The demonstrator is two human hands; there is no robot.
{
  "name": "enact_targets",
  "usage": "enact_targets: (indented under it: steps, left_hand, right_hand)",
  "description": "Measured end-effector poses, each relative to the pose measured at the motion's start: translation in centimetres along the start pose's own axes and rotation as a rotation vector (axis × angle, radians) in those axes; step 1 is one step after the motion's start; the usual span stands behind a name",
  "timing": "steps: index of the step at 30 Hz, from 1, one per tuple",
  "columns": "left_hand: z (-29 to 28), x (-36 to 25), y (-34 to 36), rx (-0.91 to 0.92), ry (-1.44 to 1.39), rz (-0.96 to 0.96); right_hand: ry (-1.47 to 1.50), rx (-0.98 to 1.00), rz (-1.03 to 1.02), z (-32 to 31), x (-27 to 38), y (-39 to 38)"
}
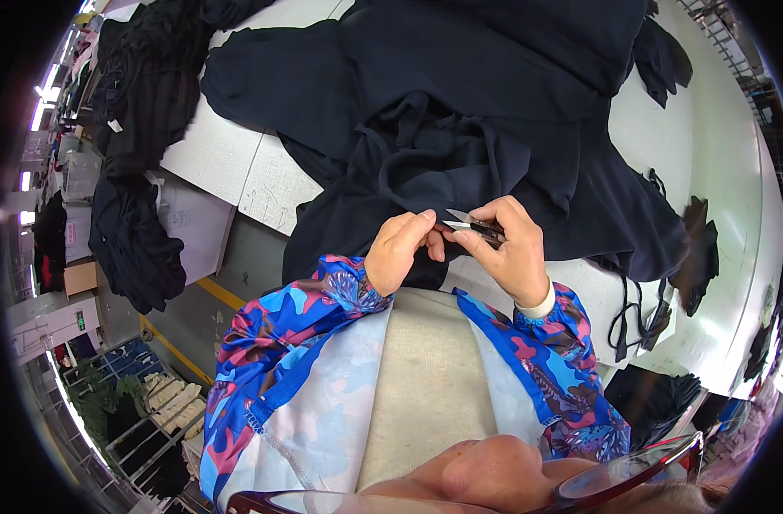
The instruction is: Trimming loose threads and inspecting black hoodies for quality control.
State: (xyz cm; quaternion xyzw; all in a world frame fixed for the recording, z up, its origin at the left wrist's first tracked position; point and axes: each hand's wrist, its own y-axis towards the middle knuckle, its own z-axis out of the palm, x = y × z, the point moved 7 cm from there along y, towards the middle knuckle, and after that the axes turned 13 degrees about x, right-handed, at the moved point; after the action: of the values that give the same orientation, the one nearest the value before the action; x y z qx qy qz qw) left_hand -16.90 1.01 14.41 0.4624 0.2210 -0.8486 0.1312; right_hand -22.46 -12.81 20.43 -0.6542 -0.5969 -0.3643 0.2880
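A dark navy garment (469,77) lies spread over the table in front of me, its neck opening and gathered folds nearest my hands. My right hand (516,240) is closed round a pair of thread snips (475,226), their two pale blades parted and pointing left. Close by the blade tips, my left hand (402,248) pinches the near edge of the garment between thumb and fingers. The exact bit of cloth or thread at the blades is too small to make out.
The white table (276,184) shows around the garment. More dark clothes (143,86) are heaped at the left, some hanging over the edge. Dark scraps and cords (631,317) lie at the right. A metal rack (147,420) with folded cloth stands at the lower left.
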Motion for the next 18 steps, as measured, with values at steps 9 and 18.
enact_targets:
  steps: [9, 18]
  left_hand:
    - [0.6, 0.2, 0.2, 0.052, -0.033, 0.024]
    - [0.0, 0.1, 0.2, 0.065, 0.032, 0.077]
  right_hand:
    - [0.018, -0.019, -0.029, 0.0, -0.4, -0.2]
    - [0.552, -0.014, 0.128, 0.3, -4.8, -1.5]
